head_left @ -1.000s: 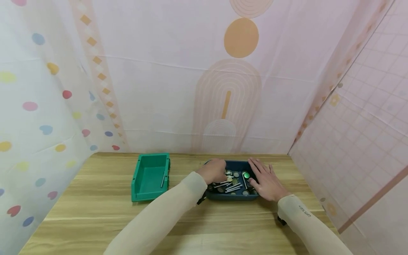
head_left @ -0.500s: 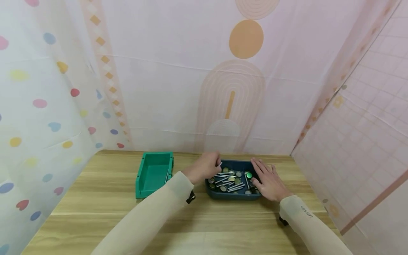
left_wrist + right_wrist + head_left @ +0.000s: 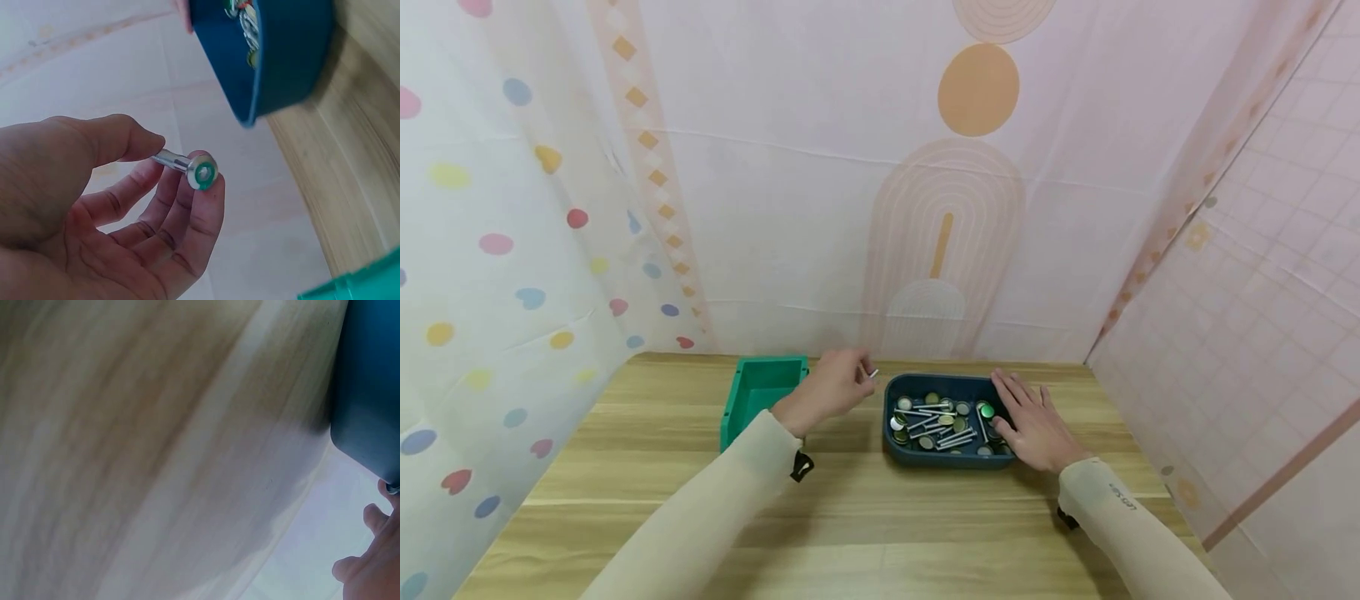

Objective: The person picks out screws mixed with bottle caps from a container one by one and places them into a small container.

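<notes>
While the left hand (image 3: 831,385) pinches a silver metal bolt (image 3: 186,166), the right hand (image 3: 1036,429) rests on a dark blue rectangular plastic bin (image 3: 947,459)

Where thumb and fingers meet, the left grip clamps the bolt, whose round head bears a green mark. It is above the pale wooden bench (image 3: 880,517), between the blue bin and a green rectangular plastic bin (image 3: 760,402) at the left, which the hand partly hides. The right grip is loose, thumb apart from the straight fingers laid on the blue bin's right rim. Inside lie slim silver metal rods (image 3: 957,439) among round discs (image 3: 962,408), one bright green.
</notes>
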Tool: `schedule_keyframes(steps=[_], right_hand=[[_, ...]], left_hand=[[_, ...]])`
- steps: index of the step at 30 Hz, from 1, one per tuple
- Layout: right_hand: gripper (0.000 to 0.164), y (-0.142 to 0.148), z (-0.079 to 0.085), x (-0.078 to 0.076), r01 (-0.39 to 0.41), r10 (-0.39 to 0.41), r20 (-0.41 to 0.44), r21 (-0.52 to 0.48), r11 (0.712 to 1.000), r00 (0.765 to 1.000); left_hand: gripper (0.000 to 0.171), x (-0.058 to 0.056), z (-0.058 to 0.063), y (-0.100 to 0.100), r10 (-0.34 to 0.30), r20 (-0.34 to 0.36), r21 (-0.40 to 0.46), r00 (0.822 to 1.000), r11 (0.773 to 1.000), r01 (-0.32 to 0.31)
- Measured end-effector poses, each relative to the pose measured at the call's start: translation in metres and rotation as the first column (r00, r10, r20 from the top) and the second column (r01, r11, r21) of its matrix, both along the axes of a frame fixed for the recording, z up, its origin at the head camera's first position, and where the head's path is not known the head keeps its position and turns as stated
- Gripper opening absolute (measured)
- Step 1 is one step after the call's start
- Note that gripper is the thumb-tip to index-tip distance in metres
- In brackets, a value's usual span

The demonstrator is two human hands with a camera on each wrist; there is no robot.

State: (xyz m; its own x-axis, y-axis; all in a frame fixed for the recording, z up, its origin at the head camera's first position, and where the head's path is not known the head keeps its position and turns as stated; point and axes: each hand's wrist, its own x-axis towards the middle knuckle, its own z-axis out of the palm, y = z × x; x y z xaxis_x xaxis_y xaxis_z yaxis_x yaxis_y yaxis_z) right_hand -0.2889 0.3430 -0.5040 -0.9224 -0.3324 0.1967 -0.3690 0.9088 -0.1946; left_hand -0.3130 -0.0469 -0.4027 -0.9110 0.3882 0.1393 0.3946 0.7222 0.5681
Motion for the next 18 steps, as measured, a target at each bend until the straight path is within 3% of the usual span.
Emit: schedule_keyframes(steps=[9, 18], right_hand=[[0.076, -0.003, -0.004, 0.001, 0.003, -0.003, 0.001, -0.012, 1.000, 1.000], [0.075, -0.001, -0.004, 0.004, 0.005, -0.005, 0.000, -0.008, 1.000, 1.000]], left_hand=[[0.016, 0.000, -0.007, -0.053, 0.081, 0.001, 0.031, 0.997, 0.996, -0.081], [0.018, -0.001, -0.016, -0.088, 0.170, 0.011, 0.014, 0.985, 0.985, -0.170]])
